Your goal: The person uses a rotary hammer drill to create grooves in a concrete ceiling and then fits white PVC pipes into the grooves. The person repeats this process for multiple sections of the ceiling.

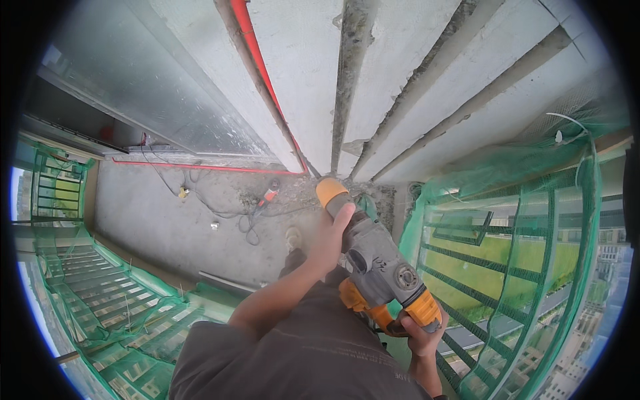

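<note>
L fingers [345,217] wrapped round front of drill [377,267], near orange nose. R hand [421,333] clamped on rear orange grip, low right. Drill angled down-left twd wall base [313,170]. Cables [227,210], small tool [268,195] on floor [167,227] beyond. Green netting [533,220] right.

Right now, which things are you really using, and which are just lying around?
In use:
- grey and yellow hammer drill
- left hand on its front
- right hand on its rear handle
- concrete wall it points at

Lying about:
- red-handled tool
- loose cables
- green netting
</note>
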`<state>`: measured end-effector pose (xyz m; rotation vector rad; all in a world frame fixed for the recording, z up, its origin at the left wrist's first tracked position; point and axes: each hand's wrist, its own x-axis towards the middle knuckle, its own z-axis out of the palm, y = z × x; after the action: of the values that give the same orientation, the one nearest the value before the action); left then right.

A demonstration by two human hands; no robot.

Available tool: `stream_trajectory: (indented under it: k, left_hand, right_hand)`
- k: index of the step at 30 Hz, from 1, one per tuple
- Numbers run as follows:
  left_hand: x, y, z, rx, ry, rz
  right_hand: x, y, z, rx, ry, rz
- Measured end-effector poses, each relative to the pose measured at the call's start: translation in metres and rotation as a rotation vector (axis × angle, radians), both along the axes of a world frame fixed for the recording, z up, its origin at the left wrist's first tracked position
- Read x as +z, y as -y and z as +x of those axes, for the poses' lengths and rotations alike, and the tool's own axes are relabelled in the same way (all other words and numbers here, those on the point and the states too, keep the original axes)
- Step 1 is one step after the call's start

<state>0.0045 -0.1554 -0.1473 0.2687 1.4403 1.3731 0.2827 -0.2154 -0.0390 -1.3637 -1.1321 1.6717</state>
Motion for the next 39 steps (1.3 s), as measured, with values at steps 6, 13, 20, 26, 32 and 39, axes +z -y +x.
stream_trajectory:
  k: [6,13,20,26,32,39]
  left_hand:
    - [0.046,-0.046,-0.005,-0.229,-0.029,0.069]
    - [0.054,-0.087,-0.032,-0.333,-0.094,0.127]
    - [0.031,-0.121,-0.065,-0.225,-0.113,0.067]
    - [0.019,-0.129,-0.066,-0.251,-0.146,0.065]
    - [0.031,-0.143,-0.048,-0.148,0.152,0.141]
    - [0.028,-0.105,-0.020,-0.147,0.041,0.152]
  right_hand:
    - [-0.007,0.022,-0.018,-0.156,-0.005,0.177]
    - [-0.011,0.011,-0.061,-0.262,-0.109,0.065]
    - [-0.030,-0.016,-0.089,-0.223,-0.038,0.024]
    - [-0.006,-0.028,-0.089,-0.252,0.041,0.040]
    - [0.008,-0.053,-0.083,-0.192,0.125,0.158]
    - [-0.018,-0.011,-0.054,-0.165,0.045,0.114]
